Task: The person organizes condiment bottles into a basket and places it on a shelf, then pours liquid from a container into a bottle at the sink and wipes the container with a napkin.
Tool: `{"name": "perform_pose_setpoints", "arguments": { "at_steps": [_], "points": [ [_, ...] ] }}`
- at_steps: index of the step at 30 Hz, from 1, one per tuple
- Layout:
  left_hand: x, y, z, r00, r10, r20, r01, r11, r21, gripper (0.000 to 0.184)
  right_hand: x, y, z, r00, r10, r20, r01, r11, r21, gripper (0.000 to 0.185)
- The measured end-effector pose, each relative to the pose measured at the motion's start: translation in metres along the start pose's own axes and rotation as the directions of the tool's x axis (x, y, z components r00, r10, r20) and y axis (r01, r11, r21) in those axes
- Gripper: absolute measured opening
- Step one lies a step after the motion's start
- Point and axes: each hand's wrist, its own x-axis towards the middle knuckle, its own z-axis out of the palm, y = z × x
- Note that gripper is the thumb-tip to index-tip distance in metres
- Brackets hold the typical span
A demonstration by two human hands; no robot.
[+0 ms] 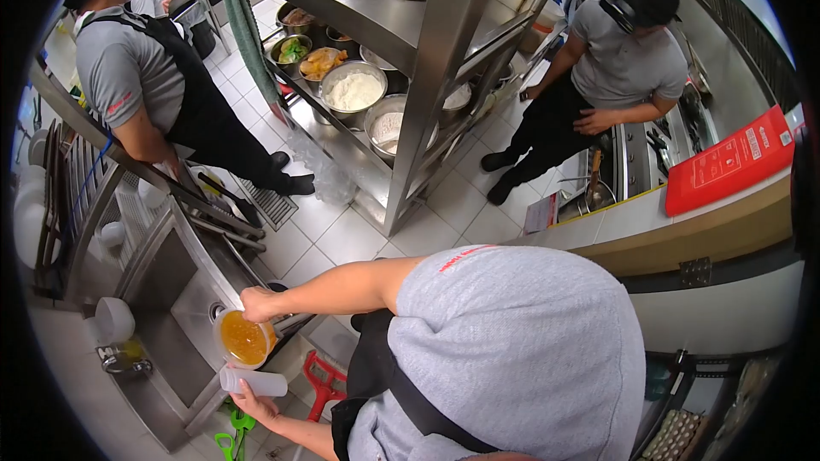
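Note:
At the sink's edge, my right hand point(258, 304) is closed on the rim of a clear plastic tub point(224, 329) of orange-yellow liquid point(245, 339). Just below the tub, my left hand point(254, 403) has its fingers wrapped round a translucent white plastic bottle point(259, 382). The bottle lies close to the tub's lower rim; whether they touch I cannot tell. Green-handled scissors point(236, 437) are below my left hand. To the right of the bottle is a red handle point(321, 382).
A steel sink point(162, 324) lies to the left, with a white container point(113, 321) beside it. Ahead, a steel shelf rack point(431, 43) carries several bowls of food. One co-worker point(145, 85) stands left, another point(619, 60) right near a red box point(730, 160).

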Motion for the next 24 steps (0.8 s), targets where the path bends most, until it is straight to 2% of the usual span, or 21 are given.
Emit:
{"name": "perform_pose_setpoints", "arguments": {
  "at_steps": [5,10,14,19,22,24],
  "points": [
    [0.002,-0.006,-0.004,1.000,0.005,-0.021,-0.005,1.000,0.004,0.056,0.004,-0.001,-0.001,0.999,0.027,0.043,-0.025,0.999,-0.038,0.035],
    [0.000,-0.003,0.002,0.999,0.041,-0.024,-0.041,0.999,0.013,0.054,0.021,0.015,0.013,1.000,-0.012,0.009,0.013,0.998,-0.064,0.033],
    [0.000,-0.004,0.001,0.998,0.049,-0.030,-0.048,0.999,0.023,0.053,0.030,0.019,0.021,1.000,0.007,0.002,-0.007,1.000,-0.015,0.031],
    [-0.001,0.004,0.008,0.999,0.023,-0.042,-0.023,1.000,0.008,0.051,0.027,0.019,0.019,0.999,-0.033,-0.029,0.032,0.999,-0.038,0.030],
    [-0.003,0.007,0.009,1.000,0.003,-0.024,-0.003,1.000,-0.015,0.056,0.021,0.014,0.012,0.999,0.013,0.037,-0.012,1.000,-0.019,0.035],
    [-0.004,0.009,0.014,0.999,0.014,-0.033,-0.014,1.000,-0.010,0.053,0.015,0.011,0.008,1.000,-0.009,0.020,0.010,1.000,-0.017,0.035]
  ]
}}
